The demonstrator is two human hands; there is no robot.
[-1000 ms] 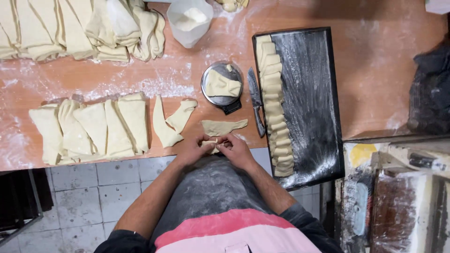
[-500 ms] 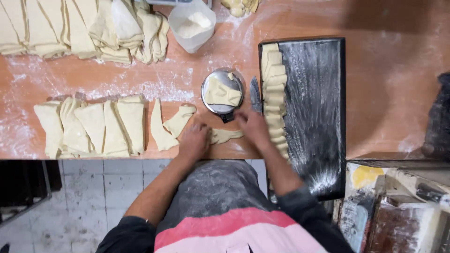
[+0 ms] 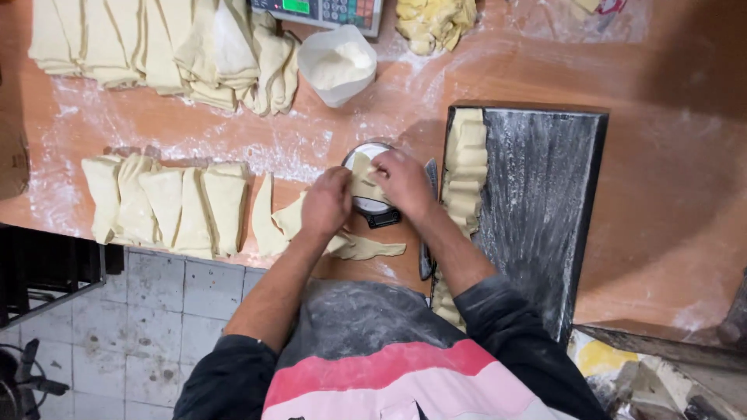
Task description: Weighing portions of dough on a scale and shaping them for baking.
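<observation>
Both my hands meet over a small round scale [image 3: 372, 208] on the floured wooden table. My left hand [image 3: 327, 202] and my right hand [image 3: 406, 183] pinch a pale triangular dough piece [image 3: 362, 175] that lies on the scale's pan. A flat strip of dough [image 3: 372, 249] lies on the table just below my hands. Loose dough triangles [image 3: 268, 218] rest to the left of my left hand. My forearms hide part of the scale and of the strip.
A dark floured tray [image 3: 545, 194] at the right holds a column of rolled dough [image 3: 467, 159] along its left edge. A knife [image 3: 426, 260] lies beside it. Cut dough triangles [image 3: 167, 206] lie left, stacked dough sheets [image 3: 156, 43] behind, plus a white flour bowl [image 3: 336, 64].
My hands left the near table edge, where they worked a dough piece. The right hand reached toward the tray, then both moved up to the small scale and took hold of the dough on it.
</observation>
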